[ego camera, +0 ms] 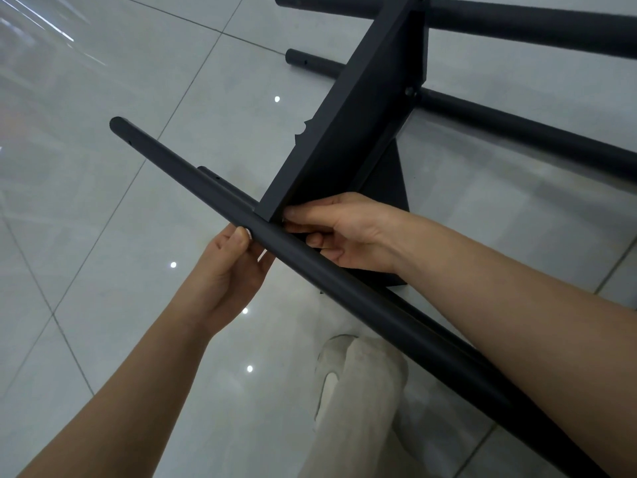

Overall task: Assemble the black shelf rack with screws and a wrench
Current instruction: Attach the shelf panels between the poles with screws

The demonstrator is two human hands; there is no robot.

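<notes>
Left hand (234,267) is wrapping the near pole (362,291), thumb on top, right hand (348,232) is pinching the shelf panel (344,125) corner against it. Looking stiff and slick, so gripping near the joint seems best, more poles (517,132) sitting beyond

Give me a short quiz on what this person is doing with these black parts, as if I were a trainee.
1. True or false: the left hand holds the long black round metal tube.
2. Where does the right hand grip? A) the corner of the flat black shelf panel, next to the tube; B) a wrench; C) a shoe.
3. What surface lies under the parts?

Key: 1. True. 2. A. 3. The glossy pale tiled floor.
</notes>
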